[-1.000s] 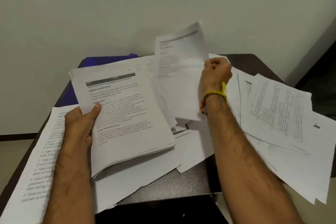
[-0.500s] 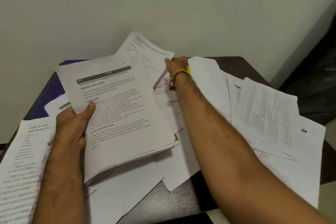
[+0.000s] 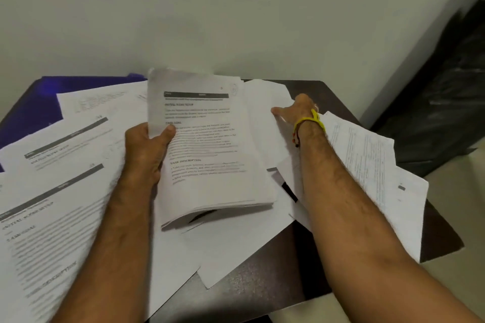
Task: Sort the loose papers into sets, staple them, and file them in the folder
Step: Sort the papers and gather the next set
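My left hand (image 3: 147, 149) grips a thick stack of printed pages (image 3: 210, 155) by its left edge, thumb on the top sheet, and holds it tilted above the table. My right hand (image 3: 296, 111), with a yellow band at the wrist, reaches to the far side and rests on blank white sheets (image 3: 265, 102), thumb spread to the left; its fingertips are hidden. Loose printed papers (image 3: 52, 217) fan over the left of the table. More sheets (image 3: 367, 160) lie on the right. A blue folder (image 3: 39, 102) shows at the back left, partly under paper.
The dark table (image 3: 262, 283) stands against a pale wall, and papers hang over its left and right edges. A black bag (image 3: 446, 113) sits on the floor to the right of the table.
My right hand let go of the single sheet it held up, which now lies at the back left, and moved right onto the blank sheets. My left hand brought the stack toward the centre.
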